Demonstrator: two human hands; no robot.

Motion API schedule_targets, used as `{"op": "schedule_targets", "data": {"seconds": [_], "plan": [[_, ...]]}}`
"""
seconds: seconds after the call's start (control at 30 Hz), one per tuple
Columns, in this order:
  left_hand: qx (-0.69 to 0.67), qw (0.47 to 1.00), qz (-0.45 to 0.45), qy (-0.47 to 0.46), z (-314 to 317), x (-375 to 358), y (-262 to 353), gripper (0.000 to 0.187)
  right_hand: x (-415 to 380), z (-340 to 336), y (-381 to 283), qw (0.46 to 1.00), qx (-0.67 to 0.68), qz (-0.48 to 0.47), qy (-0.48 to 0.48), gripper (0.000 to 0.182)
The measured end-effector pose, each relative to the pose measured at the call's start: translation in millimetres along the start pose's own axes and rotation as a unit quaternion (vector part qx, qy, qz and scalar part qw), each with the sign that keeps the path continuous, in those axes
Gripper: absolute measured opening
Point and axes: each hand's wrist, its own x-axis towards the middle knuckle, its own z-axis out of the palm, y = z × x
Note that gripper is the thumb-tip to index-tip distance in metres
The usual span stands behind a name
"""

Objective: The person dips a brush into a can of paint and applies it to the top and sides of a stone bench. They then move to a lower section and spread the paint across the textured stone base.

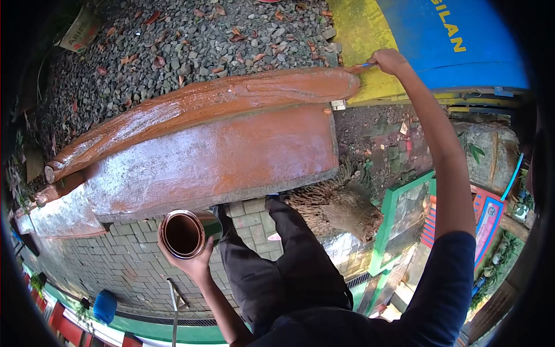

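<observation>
My left hand (pixel 196 265) is wrapped around an open paint can (pixel 210 224), with dark brown paint (pixel 181 235) visible inside. At the far right, my right hand (pixel 389 61) grips a paintbrush (pixel 365 65) by its blue handle. The brush's bristle end is at the right tip of a log-shaped backrest (pixel 202 99), coated in shiny orange-brown. Below that backrest lies the bench seat (pixel 231 155), glossy brown at right and patchy, paler grey toward the left.
Gravel with dry leaves (pixel 191 40) spreads behind the bench. A blue and yellow painted surface (pixel 462 34) is beyond my right hand. Beside my legs, a rough root stump (pixel 341 208) stands on paving bricks (pixel 139 254). A metal pole (pixel 174 312) and blue container (pixel 104 306) are lower left.
</observation>
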Motion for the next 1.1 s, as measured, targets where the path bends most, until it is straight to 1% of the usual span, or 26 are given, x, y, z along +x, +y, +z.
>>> {"op": "schedule_targets", "data": {"seconds": [0.03,0.1,0.2,0.23,0.3,0.37,0.4,0.47,0.5,0.57,0.6,0.67,0.7,0.77,0.83,0.87,0.9,1.0,1.03,1.07,1.1], "plan": [[0.007,1.0,0.002,0.001,5,-6,0,0.106,-3,5,4,1.0,0.003,0.0,-0.003,0.033],[-0.003,1.0,0.002,-0.008,13,-15,4,0.106,-9,13,5,0.998,0.054,0.003,0.021,0.033],[-0.016,1.0,0.001,-0.015,20,-22,5,0.105,-7,-2,-15,0.998,0.054,-0.011,0.039,0.031],[-0.02,1.0,-0.003,-0.016,21,-23,9,0.105,-6,-9,-25,0.998,0.056,-0.009,0.038,0.031],[-0.025,0.999,-0.004,-0.02,24,-20,9,0.105,-1,-26,-51,0.993,0.075,-0.041,0.08,0.032],[-0.019,0.999,-0.029,-0.019,24,-16,5,0.106,-2,-47,-89,0.99,0.083,-0.082,0.075,0.032],[-0.019,0.999,-0.031,-0.022,23,-14,3,0.106,-2,-48,-105,0.991,0.083,-0.081,0.071,0.032],[0.017,0.999,-0.021,-0.027,19,-11,1,0.106,-5,-39,-134,0.987,0.048,-0.087,0.13,0.029],[0.016,0.999,-0.012,-0.03,18,-7,6,0.106,-18,-33,-138,0.987,0.049,-0.086,0.129,0.029],[0.004,0.999,0.002,-0.034,13,0,7,0.106,-49,-16,-130,0.967,0.13,-0.081,0.205,0.039],[-0.006,0.999,0.013,-0.037,9,0,7,0.105,-55,-7,-118,0.966,0.132,-0.086,0.204,0.039],[-0.003,0.999,0.002,-0.037,6,2,11,0.105,-68,14,-96,0.971,0.104,-0.054,0.206,0.048],[-0.005,0.999,-0.003,-0.039,6,5,12,0.105,-72,18,-94,0.971,0.106,-0.055,0.206,0.048],[-0.004,1.0,-0.004,-0.028,5,6,11,0.106,-79,27,-95,0.977,0.073,-0.032,0.196,0.061],[-0.007,1.0,-0.006,-0.015,6,7,9,0.108,-89,31,-129,0.977,0.09,-0.026,0.19,0.062],[-0.003,1.0,-0.005,-0.02,6,8,9,0.108,-88,31,-148,0.977,0.108,-0.021,0.183,0.063],[0.002,1.0,-0.005,-0.027,6,7,8,0.108,-84,28,-164,0.98,0.096,-0.004,0.172,0.064],[0.005,0.999,-0.004,-0.034,6,8,6,0.108,-87,35,-160,0.978,0.112,0.01,0.178,0.064],[0.006,0.999,-0.008,-0.039,7,8,8,0.107,-91,48,-143,0.964,0.126,-0.002,0.234,0.065],[0.006,0.999,-0.008,-0.041,7,7,8,0.107,-97,60,-129,0.964,0.127,-0.001,0.232,0.065],[0.006,0.999,0.003,-0.042,7,7,7,0.107,-102,59,-119,0.972,0.131,0.027,0.193,0.065]]}}
